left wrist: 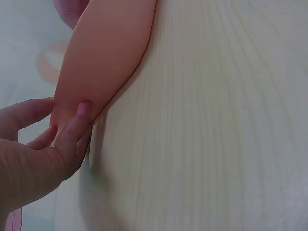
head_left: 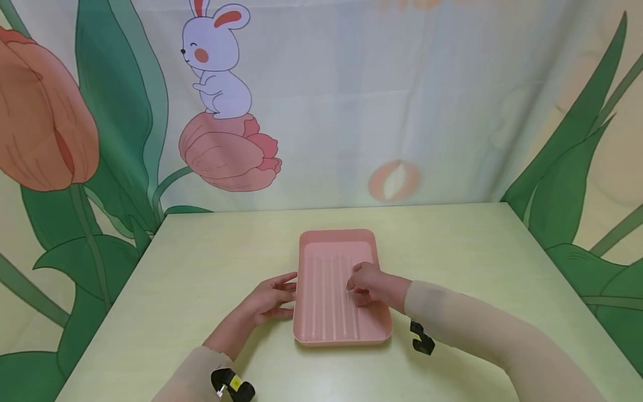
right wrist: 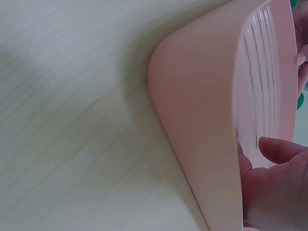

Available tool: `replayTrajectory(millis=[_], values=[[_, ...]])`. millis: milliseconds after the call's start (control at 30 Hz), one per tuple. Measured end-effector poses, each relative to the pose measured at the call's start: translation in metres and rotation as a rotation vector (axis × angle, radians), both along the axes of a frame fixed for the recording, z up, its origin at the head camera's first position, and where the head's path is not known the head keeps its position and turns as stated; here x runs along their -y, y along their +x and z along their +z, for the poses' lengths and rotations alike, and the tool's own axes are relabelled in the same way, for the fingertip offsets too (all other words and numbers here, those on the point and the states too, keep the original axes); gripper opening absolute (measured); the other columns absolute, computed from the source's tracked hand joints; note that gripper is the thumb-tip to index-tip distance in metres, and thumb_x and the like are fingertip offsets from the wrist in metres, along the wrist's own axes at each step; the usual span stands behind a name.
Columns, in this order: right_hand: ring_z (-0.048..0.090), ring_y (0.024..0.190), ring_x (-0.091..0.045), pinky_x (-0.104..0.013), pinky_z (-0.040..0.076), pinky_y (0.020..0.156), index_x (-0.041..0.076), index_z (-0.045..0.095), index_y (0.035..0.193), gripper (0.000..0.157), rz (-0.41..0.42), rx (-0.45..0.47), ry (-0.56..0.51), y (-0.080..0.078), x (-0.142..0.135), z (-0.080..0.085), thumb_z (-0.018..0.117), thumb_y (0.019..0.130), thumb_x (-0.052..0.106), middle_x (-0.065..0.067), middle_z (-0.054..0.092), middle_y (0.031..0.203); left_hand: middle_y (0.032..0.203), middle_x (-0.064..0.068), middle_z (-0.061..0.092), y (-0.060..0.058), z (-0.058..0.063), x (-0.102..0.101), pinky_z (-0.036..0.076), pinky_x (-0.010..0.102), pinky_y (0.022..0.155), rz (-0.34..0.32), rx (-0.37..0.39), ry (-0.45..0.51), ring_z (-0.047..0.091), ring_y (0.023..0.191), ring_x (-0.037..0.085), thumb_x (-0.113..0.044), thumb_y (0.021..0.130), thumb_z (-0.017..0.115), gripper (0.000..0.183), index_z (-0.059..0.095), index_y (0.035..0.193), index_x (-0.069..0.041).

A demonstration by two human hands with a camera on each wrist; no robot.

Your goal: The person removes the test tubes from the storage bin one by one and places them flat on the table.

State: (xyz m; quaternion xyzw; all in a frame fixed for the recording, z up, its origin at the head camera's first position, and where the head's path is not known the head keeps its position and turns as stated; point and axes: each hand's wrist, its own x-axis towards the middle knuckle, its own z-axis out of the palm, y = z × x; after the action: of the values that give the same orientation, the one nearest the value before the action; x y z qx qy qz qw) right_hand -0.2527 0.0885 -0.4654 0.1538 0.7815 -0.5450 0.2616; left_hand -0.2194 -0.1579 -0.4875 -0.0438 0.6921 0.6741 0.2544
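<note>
A pink rectangular tray (head_left: 337, 236) with raised lengthwise ribs lies on the table. At its left side, my left hand (head_left: 273, 298) touches the outer wall with spread fingertips; the left wrist view shows these fingers (left wrist: 83, 110) against the tray's side wall (left wrist: 103, 53). My right hand (head_left: 369, 283) reaches over the right rim into the tray, its fingers loosely bent near the ribs. In the right wrist view the thumb (right wrist: 276, 148) stands apart from the fingers, which the tray wall (right wrist: 197, 106) partly hides. Nothing shows in the right hand.
The pale wood-grain table (head_left: 226, 245) surrounds the tray. Behind it hangs a cloth backdrop (head_left: 341, 100) printed with a rabbit, tulips and leaves. Dark wrist devices sit on the left (head_left: 233, 385) and right (head_left: 422, 338) sleeves.
</note>
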Motion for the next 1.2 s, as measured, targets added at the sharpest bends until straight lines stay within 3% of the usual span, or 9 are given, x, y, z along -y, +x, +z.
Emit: replayTrajectory(millis=[233,500,1200], values=[[0.045,0.064,-0.016,-0.024,0.049,0.048,-0.001,0.041,0.14,0.058,0.006,0.001,0.006,-0.0029,0.0004,-0.0034,0.063,0.087,-0.009,-0.011,0.045,0.087,0.16,0.029,0.039,0.0008,0.0012,0.0001,0.062,0.034,0.081,0.011,0.004,-0.009,0.066,0.113,0.019,0.004,0.099,0.053,0.064,0.033,0.16,-0.005],[0.044,0.055,-0.013,-0.022,0.048,0.046,-0.001,0.04,0.144,0.059,0.01,0.004,0.005,-0.0036,0.0013,-0.0031,0.062,0.089,-0.009,-0.009,0.043,0.081,0.161,0.029,0.038,0.0007,0.001,0.0019,0.062,0.036,0.084,0.007,-0.001,-0.006,0.065,0.119,0.023,0.003,0.1,0.053,0.063,0.033,0.16,-0.004],[0.045,0.074,-0.019,-0.026,0.052,0.047,-0.001,0.036,0.146,0.061,-0.002,0.015,-0.079,-0.0046,-0.0033,-0.0054,0.057,0.09,-0.011,-0.011,0.043,0.087,0.16,0.029,0.039,0.0003,-0.0006,0.0015,0.062,0.032,0.077,0.012,-0.007,-0.004,0.066,0.11,0.017,0.006,0.099,0.052,0.064,0.033,0.159,-0.004]])
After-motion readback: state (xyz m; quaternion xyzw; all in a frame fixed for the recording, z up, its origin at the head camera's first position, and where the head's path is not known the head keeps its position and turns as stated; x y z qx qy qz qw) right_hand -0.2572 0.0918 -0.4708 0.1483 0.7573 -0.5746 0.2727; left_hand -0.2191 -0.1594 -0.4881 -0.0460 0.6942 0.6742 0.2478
